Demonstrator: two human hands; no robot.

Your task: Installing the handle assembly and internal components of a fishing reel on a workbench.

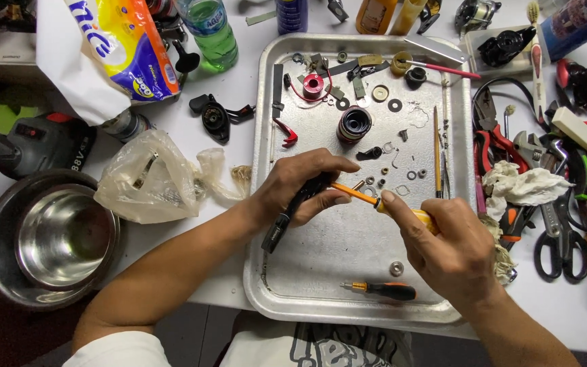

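Observation:
Over a metal tray (pixel 348 245), my left hand (pixel 304 187) grips a long black part (pixel 287 217) that slants down toward the lower left. My right hand (pixel 446 248) holds a yellow-handled screwdriver (pixel 382 204), index finger laid along it, its orange shaft pointing left into the black part at my left fingertips. Small washers and screws (pixel 382 180) lie on the tray just beyond the tip. A dark spool (pixel 354 124) and a red spool (pixel 313 85) rest farther back.
A second orange-and-black screwdriver (pixel 382 290) lies at the tray's front. Pliers, scissors (pixel 562 248) and a crumpled cloth (pixel 521 185) crowd the right. A steel bowl (pixel 49 238), a plastic bag (pixel 147 180) and a green bottle (pixel 208 30) stand left.

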